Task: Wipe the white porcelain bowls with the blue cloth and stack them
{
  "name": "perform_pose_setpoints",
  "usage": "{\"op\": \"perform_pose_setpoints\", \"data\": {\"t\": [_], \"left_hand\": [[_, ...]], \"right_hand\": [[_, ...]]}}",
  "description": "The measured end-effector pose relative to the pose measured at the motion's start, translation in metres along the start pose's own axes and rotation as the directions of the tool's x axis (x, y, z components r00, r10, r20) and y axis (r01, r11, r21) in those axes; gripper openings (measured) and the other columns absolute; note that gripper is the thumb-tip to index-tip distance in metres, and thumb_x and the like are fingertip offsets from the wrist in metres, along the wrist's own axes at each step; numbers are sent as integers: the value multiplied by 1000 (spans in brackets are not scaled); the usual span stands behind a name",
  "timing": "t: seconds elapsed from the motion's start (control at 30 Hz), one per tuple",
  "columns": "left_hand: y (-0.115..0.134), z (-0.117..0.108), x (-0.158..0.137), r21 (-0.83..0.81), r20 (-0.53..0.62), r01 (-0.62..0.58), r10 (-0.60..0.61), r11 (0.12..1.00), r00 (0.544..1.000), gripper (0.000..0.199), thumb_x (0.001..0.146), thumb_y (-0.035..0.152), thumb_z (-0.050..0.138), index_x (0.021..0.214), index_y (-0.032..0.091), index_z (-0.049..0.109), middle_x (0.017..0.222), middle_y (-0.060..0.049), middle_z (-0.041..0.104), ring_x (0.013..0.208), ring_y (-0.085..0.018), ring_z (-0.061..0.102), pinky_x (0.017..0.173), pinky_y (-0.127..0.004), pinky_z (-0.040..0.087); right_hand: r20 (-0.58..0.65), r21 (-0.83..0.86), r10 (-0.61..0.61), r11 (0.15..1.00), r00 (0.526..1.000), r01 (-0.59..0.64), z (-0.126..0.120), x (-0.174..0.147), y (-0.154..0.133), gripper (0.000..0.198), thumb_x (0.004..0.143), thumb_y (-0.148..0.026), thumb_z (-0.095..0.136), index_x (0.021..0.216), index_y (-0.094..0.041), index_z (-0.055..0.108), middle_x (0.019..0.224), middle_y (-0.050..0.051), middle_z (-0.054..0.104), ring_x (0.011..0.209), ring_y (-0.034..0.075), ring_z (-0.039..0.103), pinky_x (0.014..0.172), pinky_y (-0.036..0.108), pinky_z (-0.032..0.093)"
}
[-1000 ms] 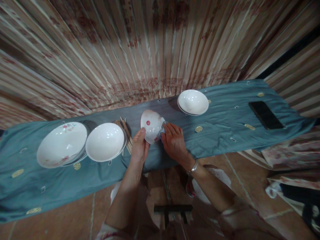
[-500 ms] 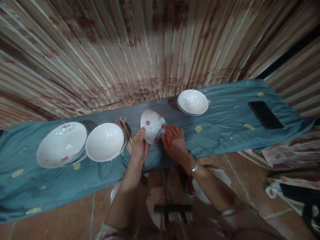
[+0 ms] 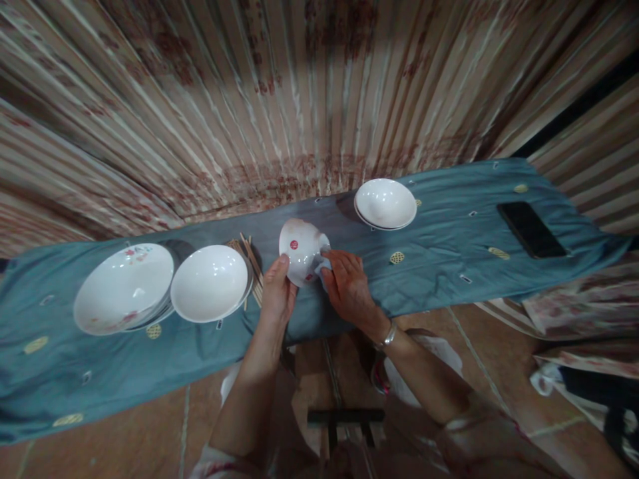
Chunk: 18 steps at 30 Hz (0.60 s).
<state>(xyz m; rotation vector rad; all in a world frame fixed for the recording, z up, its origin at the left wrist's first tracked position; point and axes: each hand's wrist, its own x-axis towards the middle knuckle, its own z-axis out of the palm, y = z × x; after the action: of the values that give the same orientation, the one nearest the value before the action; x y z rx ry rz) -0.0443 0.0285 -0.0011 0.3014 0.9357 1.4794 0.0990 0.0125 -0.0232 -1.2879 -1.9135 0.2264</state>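
Note:
A small white bowl (image 3: 302, 247) with red marks is tilted on its side above the table, its outer side and foot in sight. My left hand (image 3: 277, 286) grips its rim, thumb on the outside. A pale bluish cloth (image 3: 322, 265) is pinched in my right hand (image 3: 346, 283) and pressed against the bowl near its foot. To the left of my left hand lie several wooden chopsticks (image 3: 253, 266), partly behind a stack of white bowls (image 3: 210, 283). Another stack of white bowls (image 3: 385, 203) stands beyond my right hand.
Large floral bowls (image 3: 122, 289) are stacked at the left of the long table with its teal cloth (image 3: 429, 273). A black phone (image 3: 531, 229) lies toward the right end. A pleated curtain (image 3: 319, 100) hangs right behind the table.
My right hand and the cloth have shifted slightly down along the bowl's side near the foot. The bowl has moved a touch to the left in my left hand.

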Motion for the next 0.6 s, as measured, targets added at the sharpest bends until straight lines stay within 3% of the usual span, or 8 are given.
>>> {"op": "perform_pose_setpoints", "data": {"t": [0.23, 0.6], "left_hand": [[-5, -7, 4, 60, 100, -73, 67, 995, 993, 35, 71, 39, 86, 92, 13, 75, 92, -8, 80, 93, -21, 76, 83, -24, 61], [-3, -4, 1, 68, 124, -37, 29, 997, 992, 37, 70, 38, 87, 94, 14, 74, 90, -7, 80, 90, -24, 77, 78, -29, 64]], "right_hand": [[-86, 48, -46, 998, 995, 51, 9, -3, 1, 41, 104, -26, 36, 137, -12, 56, 129, 18, 67, 127, 28, 58, 108, 50, 46], [-16, 111, -6, 994, 1000, 8, 14, 2, 8, 51, 105, -32, 31, 150, -12, 42, 146, 19, 56, 141, 25, 47, 118, 50, 39]]}}
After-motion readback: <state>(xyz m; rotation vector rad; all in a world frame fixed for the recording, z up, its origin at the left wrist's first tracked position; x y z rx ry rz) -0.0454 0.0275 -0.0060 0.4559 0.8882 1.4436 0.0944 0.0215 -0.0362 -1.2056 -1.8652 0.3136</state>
